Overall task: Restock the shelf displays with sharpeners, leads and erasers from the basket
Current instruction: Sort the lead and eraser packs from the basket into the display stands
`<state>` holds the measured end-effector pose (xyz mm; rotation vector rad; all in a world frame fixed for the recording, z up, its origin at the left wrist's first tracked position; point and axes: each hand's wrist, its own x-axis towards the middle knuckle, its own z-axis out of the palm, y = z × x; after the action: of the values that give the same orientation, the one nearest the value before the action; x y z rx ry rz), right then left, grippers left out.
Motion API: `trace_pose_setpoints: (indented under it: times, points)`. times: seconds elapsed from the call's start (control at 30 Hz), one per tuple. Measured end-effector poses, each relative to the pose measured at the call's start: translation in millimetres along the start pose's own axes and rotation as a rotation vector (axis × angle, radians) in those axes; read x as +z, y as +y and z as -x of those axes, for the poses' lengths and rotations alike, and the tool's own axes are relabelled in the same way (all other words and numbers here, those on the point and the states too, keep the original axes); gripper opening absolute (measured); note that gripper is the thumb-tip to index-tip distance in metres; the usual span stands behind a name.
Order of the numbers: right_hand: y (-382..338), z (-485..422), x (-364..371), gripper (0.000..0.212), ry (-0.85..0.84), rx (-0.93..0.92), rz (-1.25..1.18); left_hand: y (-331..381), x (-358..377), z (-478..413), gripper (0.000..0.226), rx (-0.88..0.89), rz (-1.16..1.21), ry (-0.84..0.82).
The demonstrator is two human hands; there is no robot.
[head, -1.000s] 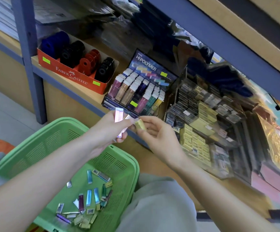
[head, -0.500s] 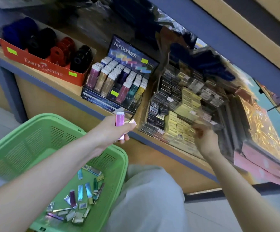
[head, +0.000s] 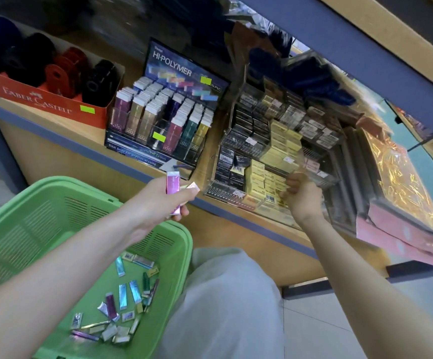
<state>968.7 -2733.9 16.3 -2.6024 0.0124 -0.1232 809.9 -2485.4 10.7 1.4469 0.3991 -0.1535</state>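
Shelf: low wooden board [head: 62, 125] with a blue front edge, running across the view under a second blue-edged board.
Red box: Faber-Castell carton [head: 42, 101] at the far left of the shelf, holding blue, black and red sharpeners [head: 65, 71] in rows.
Basket: green plastic basket [head: 29, 224] below the shelf at lower left, beside a grey-trousered lap [head: 223, 307].
Loose stock: small eraser and lead packs [head: 122, 304] scattered on the basket floor, mostly silver, blue, purple and green.
Eraser display: Hi-Polymer stand [head: 184, 71] just right of the red box, its slots filled with upright slim erasers in purple, gold, dark, pink, green and yellow.
Left hand: left hand [head: 158, 203] held over the basket's far rim, in front of the shelf edge, fingers wrapped round an upright pink eraser [head: 173, 186]; a second small pale pack [head: 193, 188] sticks out at the fingertips.
Lead display: clear tiered rack [head: 251, 141] right of the eraser stand, stocked with black, yellow and white packs.
Right hand: right hand [head: 302, 200] at the rack's lower front, fingers curled against the yellow packs [head: 262, 177]; whether it pinches one cannot be told.
Far right: gold-patterned sheets [head: 401, 182] and pink packets [head: 396, 237] leaning on the shelf.
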Motion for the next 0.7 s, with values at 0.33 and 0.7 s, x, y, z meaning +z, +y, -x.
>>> trace_pose_setpoints:
  times: [0.33,0.7]
  points:
    - [-26.3,31.6,-1.6,0.034,0.150,-0.320,0.091,2.1,6.0,-2.7,0.014,-0.076,0.150,-0.022]
    - [-103.1,101.7,20.1,0.041,-0.482,-0.626,-0.203,8.0,-1.0,6.5,0.018,-0.053,0.204,-0.097]
